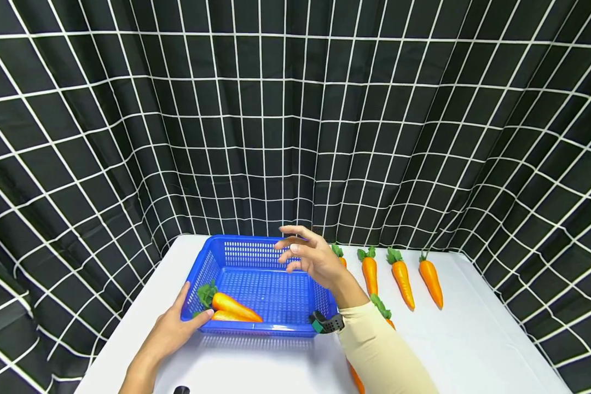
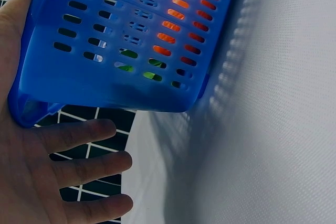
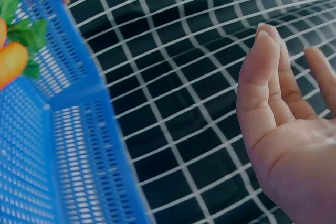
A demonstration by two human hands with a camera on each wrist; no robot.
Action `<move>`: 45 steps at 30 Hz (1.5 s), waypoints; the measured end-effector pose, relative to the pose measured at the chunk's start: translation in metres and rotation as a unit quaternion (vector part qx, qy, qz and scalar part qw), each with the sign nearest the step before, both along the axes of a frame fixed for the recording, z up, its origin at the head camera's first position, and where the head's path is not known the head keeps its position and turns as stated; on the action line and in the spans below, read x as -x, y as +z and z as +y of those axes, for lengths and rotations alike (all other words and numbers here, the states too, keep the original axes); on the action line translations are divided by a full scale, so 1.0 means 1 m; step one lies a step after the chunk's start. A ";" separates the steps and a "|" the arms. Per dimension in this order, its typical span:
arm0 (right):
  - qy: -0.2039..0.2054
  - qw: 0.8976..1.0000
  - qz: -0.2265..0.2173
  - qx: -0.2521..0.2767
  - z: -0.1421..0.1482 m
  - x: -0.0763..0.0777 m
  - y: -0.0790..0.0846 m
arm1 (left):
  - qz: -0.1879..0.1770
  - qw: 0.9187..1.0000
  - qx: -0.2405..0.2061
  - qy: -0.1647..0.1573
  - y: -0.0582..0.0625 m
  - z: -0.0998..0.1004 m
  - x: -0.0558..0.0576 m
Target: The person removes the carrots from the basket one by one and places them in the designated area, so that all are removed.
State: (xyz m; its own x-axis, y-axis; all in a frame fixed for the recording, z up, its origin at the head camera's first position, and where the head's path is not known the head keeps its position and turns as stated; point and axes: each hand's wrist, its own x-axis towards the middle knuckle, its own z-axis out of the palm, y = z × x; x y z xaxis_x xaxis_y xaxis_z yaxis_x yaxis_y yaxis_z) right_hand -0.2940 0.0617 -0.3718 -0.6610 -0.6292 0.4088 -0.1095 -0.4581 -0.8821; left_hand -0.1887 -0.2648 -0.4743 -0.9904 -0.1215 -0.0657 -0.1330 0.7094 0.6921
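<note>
A blue plastic basket (image 1: pixel 263 328) stands on the white table with two carrots (image 1: pixel 236 307) with green leafy tops lying in its near left corner. My left hand (image 1: pixel 169 331) grips that corner, thumb over the front rim and index finger along the left side. In the left wrist view, the other fingers (image 2: pixel 94 169) stretch out past the basket wall. Above the basket's right part hangs my right hand (image 1: pixel 315 257), holding nothing, its fingers spread and loosely bent. The right wrist view shows its thumb (image 3: pixel 260 66) and fingers apart from the basket wall.
Right of the basket, several carrots (image 1: pixel 401 279) lie in a row across the table (image 1: pixel 473 339), leafy ends away from me. More carrots (image 1: pixel 357 380) are partly covered by my right forearm. A black curtain with white grid lines (image 1: pixel 295 137) surrounds the table's back and sides.
</note>
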 end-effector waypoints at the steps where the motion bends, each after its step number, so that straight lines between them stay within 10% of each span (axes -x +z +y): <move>1: 0.005 1.000 -0.004 -0.008 -0.005 0.003 -0.002 | 0.000 1.000 0.000 0.000 0.000 0.000 0.000; 21: 0.045 0.979 -0.078 -0.180 -0.070 0.045 -0.041 | 0.002 1.000 0.001 0.000 -0.003 -0.002 0.003; 45: 0.085 0.916 -0.059 -0.387 -0.100 0.052 -0.086 | -0.003 1.000 0.010 0.001 0.000 -0.002 0.004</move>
